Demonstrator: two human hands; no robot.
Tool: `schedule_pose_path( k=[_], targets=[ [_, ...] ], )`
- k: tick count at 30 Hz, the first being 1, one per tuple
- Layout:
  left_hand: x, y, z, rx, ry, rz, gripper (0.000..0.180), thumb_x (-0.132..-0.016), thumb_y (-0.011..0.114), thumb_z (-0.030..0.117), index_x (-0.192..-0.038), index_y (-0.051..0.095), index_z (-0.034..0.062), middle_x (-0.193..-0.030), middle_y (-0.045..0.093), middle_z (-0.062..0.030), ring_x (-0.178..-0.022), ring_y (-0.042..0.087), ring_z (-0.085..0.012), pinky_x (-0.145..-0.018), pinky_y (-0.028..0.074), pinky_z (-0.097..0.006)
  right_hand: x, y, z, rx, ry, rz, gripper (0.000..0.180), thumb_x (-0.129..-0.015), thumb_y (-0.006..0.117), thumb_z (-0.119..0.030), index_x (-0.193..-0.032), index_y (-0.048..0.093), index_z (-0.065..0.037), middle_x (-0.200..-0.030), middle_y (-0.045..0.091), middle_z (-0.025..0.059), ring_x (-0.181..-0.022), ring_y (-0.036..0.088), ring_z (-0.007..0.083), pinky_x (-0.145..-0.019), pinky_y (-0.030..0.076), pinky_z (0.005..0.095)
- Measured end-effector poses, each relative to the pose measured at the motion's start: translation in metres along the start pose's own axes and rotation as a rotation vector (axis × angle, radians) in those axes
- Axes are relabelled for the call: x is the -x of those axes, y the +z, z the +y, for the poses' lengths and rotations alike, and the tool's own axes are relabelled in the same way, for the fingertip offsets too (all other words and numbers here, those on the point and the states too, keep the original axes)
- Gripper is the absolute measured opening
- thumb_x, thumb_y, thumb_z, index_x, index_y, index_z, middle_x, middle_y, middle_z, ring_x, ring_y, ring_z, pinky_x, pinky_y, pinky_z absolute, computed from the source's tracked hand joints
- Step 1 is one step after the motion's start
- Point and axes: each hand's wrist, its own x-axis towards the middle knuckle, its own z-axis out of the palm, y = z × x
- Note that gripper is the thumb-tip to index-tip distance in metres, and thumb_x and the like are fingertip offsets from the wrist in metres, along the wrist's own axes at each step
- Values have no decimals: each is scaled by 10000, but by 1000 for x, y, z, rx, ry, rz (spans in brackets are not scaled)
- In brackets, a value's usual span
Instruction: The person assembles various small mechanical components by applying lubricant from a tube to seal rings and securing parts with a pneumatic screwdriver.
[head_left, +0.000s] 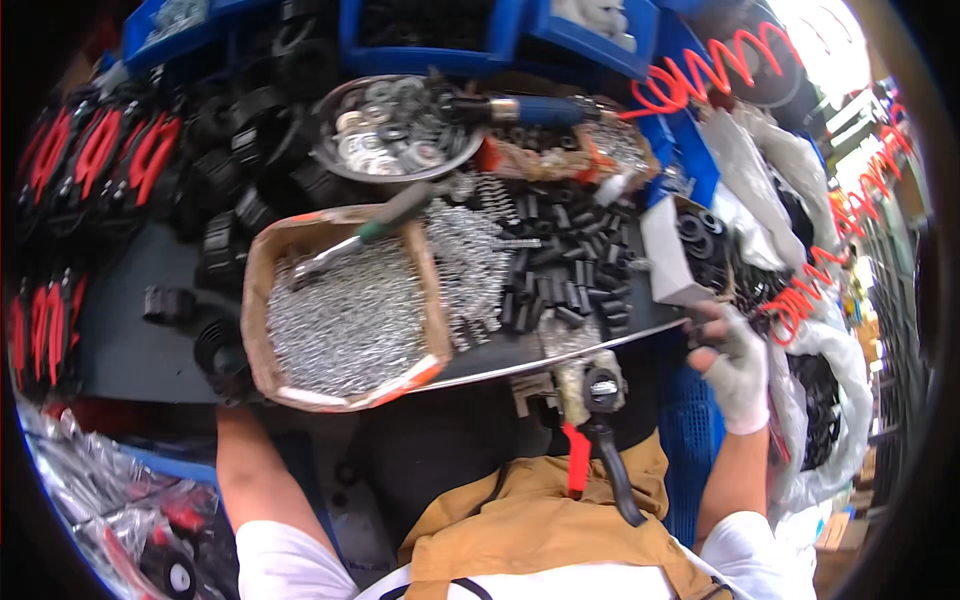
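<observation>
My left forearm (258, 470) reaches up to the table's front edge, close to a black ring-shaped plastic part (222, 350); the hand itself is hidden there. My right hand (735, 365) wears a pale glove with bare fingertips. Its fingers curl at the table's right front corner, just below a white box (672, 250) of black rings. Something dark may be between thumb and fingers, too blurred to name. A tool with a red handle (577, 458), a black handle and a round black head (602, 390) sits at the table edge above my lap, with neither hand on it.
A cardboard tray (262, 330) of small metal pins bears a green-handled ratchet wrench (395, 212). Behind it stand a metal bowl (330, 170) of washers and a blue power driver (535, 110). Black sleeves (570, 250) lie right; red-handled tools (95, 150) left. Red coiled hoses (700, 75) hang right.
</observation>
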Motion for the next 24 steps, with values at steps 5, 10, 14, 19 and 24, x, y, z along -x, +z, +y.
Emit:
schedule_pose_path(
  k=[5, 10, 14, 19, 24],
  targets=[
    [33, 41, 8, 158, -47, 2, 377, -840, 672, 148, -1192, 645, 15, -1191, 632, -131, -1093, 566, -246, -972, 442, -401, 22, 37, -11, 147, -251, -175, 544, -639, 892, -121, -1083, 588, -36, -1128, 646, 149, -908, 632, 289, -792, 520, 360],
    [119, -17, 9, 190, 117, 329, 390, -839, 644, 21, -1220, 581, -36, -1207, 613, -120, -1098, 547, -222, -1010, 417, -387, 15, 74, -16, 414, -201, -264, 597, -594, 868, -29, -1126, 597, -30, -1043, 648, 138, -925, 649, 308, -795, 529, 370],
    [254, 19, 35, -127, 96, 147, 617, -799, 777, 107, -1315, 479, -52, -1252, 556, -101, -1146, 518, -212, -1003, 394, -323, 27, 60, -17, 388, -153, -200, 615, -586, 751, 96, -1169, 588, -13, -1046, 641, 115, -990, 630, 248, -895, 493, 346],
    [358, -85, -46, -709, -96, 215, 696, -780, 789, 334, -1295, 522, -50, -1429, 451, -208, -1336, 420, -359, -1103, 362, -416, 20, 68, 10, 314, -120, -235, 747, -622, 666, 151, -1338, 510, 9, -1242, 605, 115, -1179, 552, 218, -1047, 382, 319],
    [387, -93, -97, -1194, -567, -429, 548, -808, 722, 302, -1273, 592, 43, -1409, 508, -152, -1275, 519, -334, -1037, 444, -447, 27, 66, 24, 242, -66, -187, 772, -649, 614, 176, -1390, 476, 8, -1323, 561, 127, -1257, 502, 230, -1107, 324, 330]
  ],
)
